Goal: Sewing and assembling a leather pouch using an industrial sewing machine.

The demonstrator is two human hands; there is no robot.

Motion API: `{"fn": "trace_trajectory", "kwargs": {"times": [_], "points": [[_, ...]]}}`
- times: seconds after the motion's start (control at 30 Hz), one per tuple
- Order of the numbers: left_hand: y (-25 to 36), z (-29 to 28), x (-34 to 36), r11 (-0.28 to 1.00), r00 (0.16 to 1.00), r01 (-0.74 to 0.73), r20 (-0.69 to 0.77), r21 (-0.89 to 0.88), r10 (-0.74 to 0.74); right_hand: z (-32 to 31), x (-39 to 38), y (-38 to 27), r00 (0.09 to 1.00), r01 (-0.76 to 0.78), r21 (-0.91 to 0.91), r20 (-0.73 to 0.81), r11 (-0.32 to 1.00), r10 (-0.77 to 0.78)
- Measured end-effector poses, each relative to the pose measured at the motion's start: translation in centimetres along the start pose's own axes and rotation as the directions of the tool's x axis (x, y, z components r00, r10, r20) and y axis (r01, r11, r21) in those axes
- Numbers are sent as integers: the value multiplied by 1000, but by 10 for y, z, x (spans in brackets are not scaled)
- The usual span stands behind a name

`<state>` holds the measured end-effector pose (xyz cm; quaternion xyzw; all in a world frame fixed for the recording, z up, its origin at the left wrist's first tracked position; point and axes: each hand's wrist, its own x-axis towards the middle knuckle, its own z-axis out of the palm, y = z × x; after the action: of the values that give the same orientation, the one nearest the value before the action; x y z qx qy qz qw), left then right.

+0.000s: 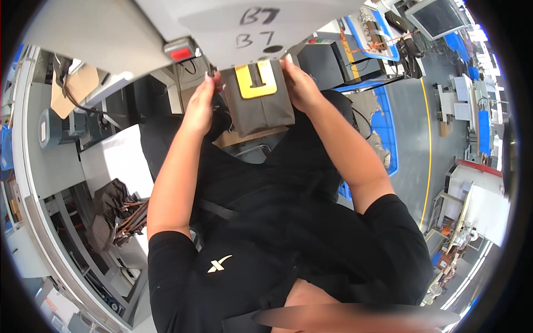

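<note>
A dark grey fabric bag [261, 117] with a yellow plate [257, 81] on its upper face hangs over my lap, just below the head of a large grey-white machine [222, 28]. The plate has a dark slot in its middle. My right hand [301, 87] grips the bag's right edge, its thumb pointing up and its other fingers mostly hidden. At the left edge, my left hand [201, 105] has its fingertips closed at the bag's upper corner, partly hidden under the machine. The top of the bag is out of sight beneath the machine.
A red switch [180, 53] is on the machine's underside. To the left, brown fabric pieces [116, 216] lie in a heap near a white sheet [119, 161]. A blue crate [386, 127] holding light fabric stands at right, beside a yellow floor line [430, 144].
</note>
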<state>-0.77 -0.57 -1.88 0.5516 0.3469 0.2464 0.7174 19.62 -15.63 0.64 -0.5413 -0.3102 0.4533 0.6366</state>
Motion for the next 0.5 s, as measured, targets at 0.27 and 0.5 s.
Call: {"fn": "trace_trajectory", "kwargs": {"times": [0.27,0.5], "points": [[-5,1,-86,838,706,403,707,-368,-30,27,-100,-26,854,-481,355,-15,801,520],[69,3,-98,804,493,-470,647,-365,582,70,-140,-100,974,-97,529,-123,843,190]]}}
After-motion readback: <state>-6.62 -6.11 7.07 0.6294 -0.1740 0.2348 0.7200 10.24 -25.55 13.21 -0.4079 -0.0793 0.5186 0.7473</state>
